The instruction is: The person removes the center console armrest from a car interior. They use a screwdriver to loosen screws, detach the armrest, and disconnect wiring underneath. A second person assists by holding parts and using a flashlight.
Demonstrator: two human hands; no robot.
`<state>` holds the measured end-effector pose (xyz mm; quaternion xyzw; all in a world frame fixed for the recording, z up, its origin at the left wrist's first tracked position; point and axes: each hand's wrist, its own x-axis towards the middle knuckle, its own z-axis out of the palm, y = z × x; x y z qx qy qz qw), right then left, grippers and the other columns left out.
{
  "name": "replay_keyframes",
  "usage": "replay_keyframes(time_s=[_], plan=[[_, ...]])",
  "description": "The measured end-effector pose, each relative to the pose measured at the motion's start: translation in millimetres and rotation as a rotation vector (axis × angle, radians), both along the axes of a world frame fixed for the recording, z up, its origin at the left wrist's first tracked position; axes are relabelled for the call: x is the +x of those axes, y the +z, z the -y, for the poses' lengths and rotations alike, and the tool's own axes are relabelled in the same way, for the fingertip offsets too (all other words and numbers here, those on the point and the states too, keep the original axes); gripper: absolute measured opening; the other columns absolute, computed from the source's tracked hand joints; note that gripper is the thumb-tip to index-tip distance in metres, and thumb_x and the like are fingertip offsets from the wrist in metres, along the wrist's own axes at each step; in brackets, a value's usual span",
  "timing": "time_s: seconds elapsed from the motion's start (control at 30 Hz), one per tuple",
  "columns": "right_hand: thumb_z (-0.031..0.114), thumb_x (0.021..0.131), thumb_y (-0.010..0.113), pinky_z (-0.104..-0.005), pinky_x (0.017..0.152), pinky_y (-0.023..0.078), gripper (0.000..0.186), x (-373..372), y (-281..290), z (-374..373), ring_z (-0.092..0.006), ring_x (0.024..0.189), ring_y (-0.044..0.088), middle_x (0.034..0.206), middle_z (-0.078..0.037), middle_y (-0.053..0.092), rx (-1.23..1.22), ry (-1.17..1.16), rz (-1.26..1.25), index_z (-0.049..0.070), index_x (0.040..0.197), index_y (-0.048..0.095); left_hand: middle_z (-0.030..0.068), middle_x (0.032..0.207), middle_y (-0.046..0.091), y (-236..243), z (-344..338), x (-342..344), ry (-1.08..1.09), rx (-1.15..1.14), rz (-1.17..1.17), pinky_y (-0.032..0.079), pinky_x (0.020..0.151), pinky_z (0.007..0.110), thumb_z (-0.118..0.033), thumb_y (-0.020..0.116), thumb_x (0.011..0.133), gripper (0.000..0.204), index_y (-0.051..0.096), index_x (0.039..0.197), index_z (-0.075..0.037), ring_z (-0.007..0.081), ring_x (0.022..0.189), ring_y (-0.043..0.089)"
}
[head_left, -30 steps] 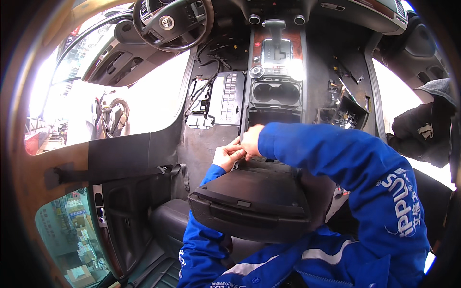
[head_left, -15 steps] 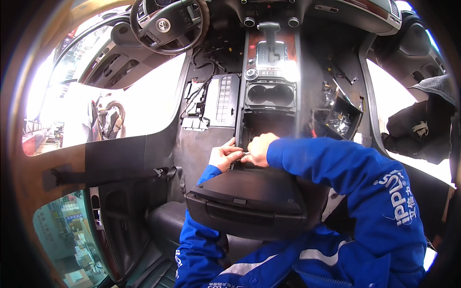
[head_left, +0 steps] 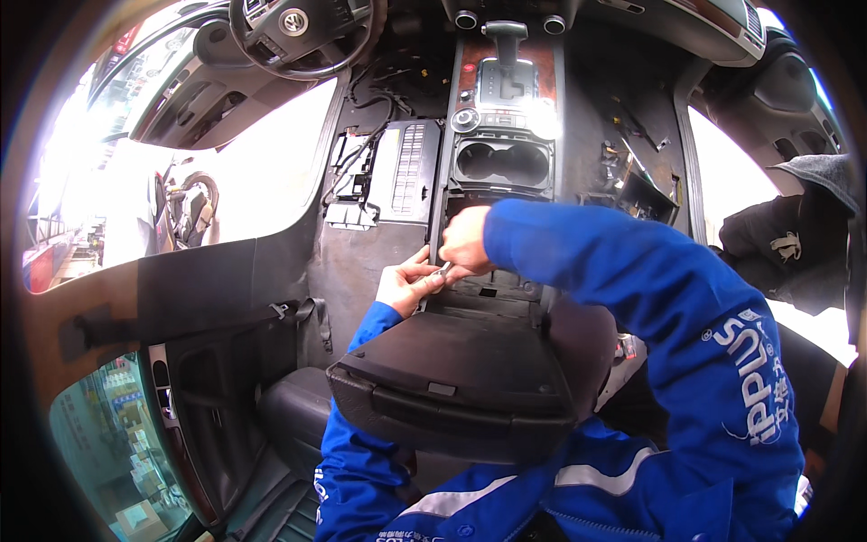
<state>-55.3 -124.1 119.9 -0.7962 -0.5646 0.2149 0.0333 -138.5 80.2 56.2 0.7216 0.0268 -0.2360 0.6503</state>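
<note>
- Left hand [head_left: 406, 285]: located left of the centre console, thumb and fingertips pinched together; its grip had hold of a small metal piece [head_left: 442, 269].
- Right hand [head_left: 467, 240]: bent over the console just beside the left hand, fingers curled closed; what its grip had hold of, if anything, could not be told.
- Small metal piece: located at the left edge of the open compartment [head_left: 519, 287], between the two hands.
- Padded lid [head_left: 452, 369]: on the near side of the compartment, in front of the person.
- Cup holders [head_left: 502, 164]: far side of the compartment; gear lever [head_left: 506, 42] farther still.
- Vented black unit [head_left: 404, 172]: left of the console, beside cables.
</note>
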Motion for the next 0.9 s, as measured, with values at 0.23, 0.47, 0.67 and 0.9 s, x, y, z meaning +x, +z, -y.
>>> replay_keyframes(time_s=[0.23, 0.47, 0.67, 0.9], plan=[[0.054, 0.088, 0.052, -0.0415, 0.067, 0.052, 0.049, -27.1, -2.5, 15.2, -0.0319, 0.073, 0.067, 0.071, -0.012, 0.067, 0.043, -0.227, -0.036, 0.008, 0.079, 0.069, 0.0295, 0.110, 0.062, -1.1, -1.4, 3.3, -0.058, 0.049, 0.017, 0.039, 0.098, 0.038, -0.003, 0.074, 0.077, 0.021, 0.072, 0.097, 0.002, 0.0278, 0.137, 0.032], [0.050, 0.088, 0.053, -0.0395, 0.067, 0.053, 0.048, -46.7, -2.4, 17.2, -0.0315, 0.077, 0.068, 0.079, -0.016, 0.069, 0.014, -0.415, -0.147, 0.006, 0.079, 0.071, 0.0331, 0.114, 0.058, 1.7, 0.2, 3.3, -0.083, 0.093, 0.099, 0.043, 0.094, 0.033, -0.002, 0.073, 0.077, 0.022, 0.070, 0.098, 0.005, 0.0242, 0.130, 0.042], [0.046, 0.086, 0.057, -0.0422, 0.075, 0.052, 0.044, -41.2, 0.5, 6.2, -0.0322, 0.087, 0.067, 0.093, -0.018, 0.068, 0.043, -0.368, -0.160, 0.006, 0.101, 0.066, 0.0230, 0.147, 0.031, -0.9, 2.0, -0.2, 0.071, -0.057, -0.136, 0.042, 0.102, 0.035, -0.001, 0.074, 0.076, 0.050, 0.058, 0.122, 0.004, 0.0259, 0.126, 0.046], [0.040, 0.080, 0.066, -0.0441, 0.071, 0.052, 0.036, -37.7, -6.2, -9.7, -0.0358, 0.074, 0.066, 0.076, -0.017, 0.066, 0.122, -0.204, -0.140, 0.006, 0.086, 0.063, 0.0181, 0.148, 0.032, -25.8, -2.3, -15.1, 0.321, -0.606, -0.227, 0.024, 0.114, 0.036, -0.008, 0.059, 0.091, 0.063, 0.027, 0.144, 0.003, 0.0251, 0.139, 0.028]])
